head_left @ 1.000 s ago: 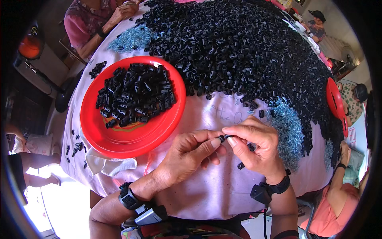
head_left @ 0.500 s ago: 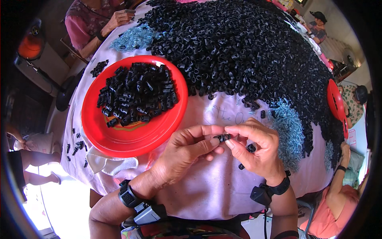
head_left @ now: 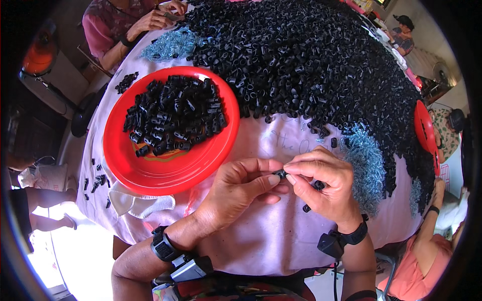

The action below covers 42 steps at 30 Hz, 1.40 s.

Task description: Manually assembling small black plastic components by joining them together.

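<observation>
Over pink cloth [head_left: 261,145], both hands, left [head_left: 240,189], right [head_left: 321,184], pinching one small black piece [head_left: 279,174], red plate [head_left: 150,173] alongside.

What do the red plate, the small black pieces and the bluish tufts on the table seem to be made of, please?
The red plate looks like glossy moulded plastic: it has an even colour and a soft sheen on its rim. The small black pieces seem to be hard plastic or rubber, short tube-like bits with dull highlights. The bluish tufts look like fine springy wire or fibre, though which one is unclear. The table cover appears to be pale cloth.
</observation>
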Motion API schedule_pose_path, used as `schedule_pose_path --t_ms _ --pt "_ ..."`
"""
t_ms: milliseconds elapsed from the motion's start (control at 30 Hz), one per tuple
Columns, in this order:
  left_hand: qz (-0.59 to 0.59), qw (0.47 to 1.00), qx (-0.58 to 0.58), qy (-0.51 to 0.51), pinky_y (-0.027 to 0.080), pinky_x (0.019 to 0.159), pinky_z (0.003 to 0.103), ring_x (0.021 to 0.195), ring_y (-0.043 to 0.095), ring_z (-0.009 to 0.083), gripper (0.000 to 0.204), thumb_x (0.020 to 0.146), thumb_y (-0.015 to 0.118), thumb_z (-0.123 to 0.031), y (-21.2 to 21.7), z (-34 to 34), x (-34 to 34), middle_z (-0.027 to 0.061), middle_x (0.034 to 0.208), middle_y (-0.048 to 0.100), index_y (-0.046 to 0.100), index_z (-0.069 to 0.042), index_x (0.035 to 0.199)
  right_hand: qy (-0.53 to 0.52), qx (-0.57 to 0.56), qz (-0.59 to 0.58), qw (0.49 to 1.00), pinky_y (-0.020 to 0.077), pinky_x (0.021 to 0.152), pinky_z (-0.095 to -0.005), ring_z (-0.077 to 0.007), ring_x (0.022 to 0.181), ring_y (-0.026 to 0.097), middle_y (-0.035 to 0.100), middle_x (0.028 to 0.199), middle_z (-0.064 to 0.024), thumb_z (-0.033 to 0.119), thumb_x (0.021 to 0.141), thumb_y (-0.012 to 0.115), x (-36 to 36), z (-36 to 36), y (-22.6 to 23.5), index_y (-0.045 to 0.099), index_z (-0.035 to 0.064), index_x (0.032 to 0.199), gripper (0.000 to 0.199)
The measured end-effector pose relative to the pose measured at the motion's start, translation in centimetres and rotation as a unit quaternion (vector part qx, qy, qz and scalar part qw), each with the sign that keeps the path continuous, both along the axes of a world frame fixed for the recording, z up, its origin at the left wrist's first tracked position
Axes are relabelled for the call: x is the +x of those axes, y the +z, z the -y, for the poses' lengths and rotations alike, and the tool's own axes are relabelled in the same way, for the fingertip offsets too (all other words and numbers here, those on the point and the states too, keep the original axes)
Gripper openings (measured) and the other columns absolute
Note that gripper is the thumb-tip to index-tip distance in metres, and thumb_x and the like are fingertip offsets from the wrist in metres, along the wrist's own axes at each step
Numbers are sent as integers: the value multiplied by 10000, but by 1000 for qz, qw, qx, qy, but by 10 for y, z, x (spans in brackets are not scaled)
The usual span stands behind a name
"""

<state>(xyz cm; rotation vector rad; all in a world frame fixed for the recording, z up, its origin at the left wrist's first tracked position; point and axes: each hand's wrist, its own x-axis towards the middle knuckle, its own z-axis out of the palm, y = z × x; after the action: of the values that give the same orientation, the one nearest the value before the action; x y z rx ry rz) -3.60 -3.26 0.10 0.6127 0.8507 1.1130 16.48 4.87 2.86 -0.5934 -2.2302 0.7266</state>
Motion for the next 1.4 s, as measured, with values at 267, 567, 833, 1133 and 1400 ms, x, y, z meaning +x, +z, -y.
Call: schedule_pose_path --t_ms 267,567,833,1133,1400 --pt "-60 998 21 -12 625 826 282 1075 730 223 272 1066 570 -68 2 1 3 134 1188 711 598 31 1317 9 -5 3 1000 577 660 -296 -196 808 704 747 952 -94 -61 792 782 2 -2 0 790 44 1000 232" --pt "-141 988 63 -19 617 820 263 1039 710 149 272 1058 589 -69 1 3 5 104 1149 720 622 54 1298 11 -16 2 1000 576 652 -285 -183 799 702 746 935 -94 -74 787 768 3 -2 -1 782 32 984 224" --pt "-121 990 69 8 603 768 225 909 677 61 235 1045 625 -99 -3 4 9 31 1030 721 679 31 1233 -18 -65 11 998 553 600 -265 -146 762 688 753 909 -78 -54 804 778 2 2 1 771 32 989 204" --pt "-110 991 70 20 609 764 234 905 682 71 199 1040 632 -89 -3 3 10 42 1003 719 678 35 1188 -4 -38 -7 999 566 604 -261 -154 795 706 757 927 -89 -59 806 775 2 2 1 770 28 978 193" --pt "-120 990 73 21 609 751 241 865 689 79 168 1034 629 -64 -5 4 11 57 980 729 679 37 1159 19 -95 -10 995 571 627 -259 -163 804 714 751 950 -102 -67 798 763 4 1 0 760 20 945 170"
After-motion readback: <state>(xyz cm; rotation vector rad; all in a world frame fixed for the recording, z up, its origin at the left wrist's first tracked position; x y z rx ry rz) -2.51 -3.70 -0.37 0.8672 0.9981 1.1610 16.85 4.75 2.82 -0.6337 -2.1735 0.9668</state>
